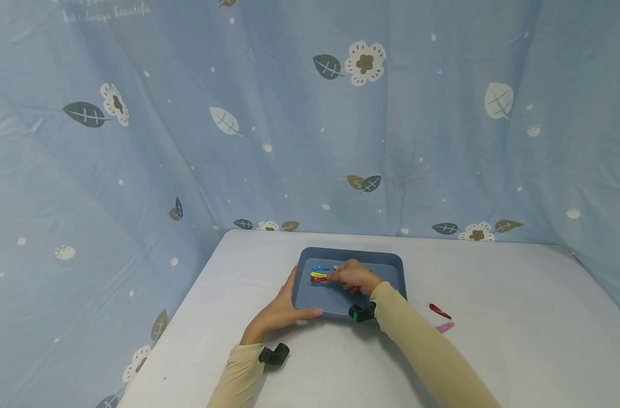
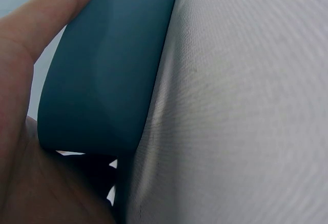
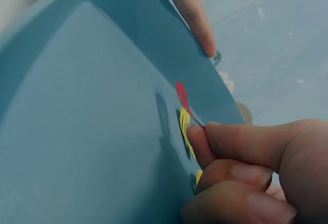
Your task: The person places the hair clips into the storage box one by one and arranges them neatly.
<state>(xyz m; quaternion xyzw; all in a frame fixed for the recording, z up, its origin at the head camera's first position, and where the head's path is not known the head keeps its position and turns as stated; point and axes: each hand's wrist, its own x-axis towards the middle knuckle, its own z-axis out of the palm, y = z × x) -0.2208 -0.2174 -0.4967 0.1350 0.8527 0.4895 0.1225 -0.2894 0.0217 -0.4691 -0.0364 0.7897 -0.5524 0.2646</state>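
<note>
My right hand (image 1: 354,276) is over the blue-grey tray (image 1: 310,303), pinching a red snap hair clip (image 3: 182,95) by one end between thumb and fingertip. The clip's other end points left, casting a shadow on the tray floor. Right beside it lies a yellow hair clip (image 1: 318,275), with a blue one (image 1: 321,268) behind. A pink clip (image 1: 336,267) peeks out past the right hand, which hides that part of the tray. My left hand (image 1: 279,310) spreads around the tray's near left corner, straight fingers along the left side and thumb on the front wall.
On the white table (image 1: 493,294), to the right of the tray, a dark red hair clip (image 1: 440,311) and a pink hair clip (image 1: 445,327) lie near the right sleeve (image 1: 427,345). A blue patterned curtain (image 1: 289,141) hangs behind and at the left.
</note>
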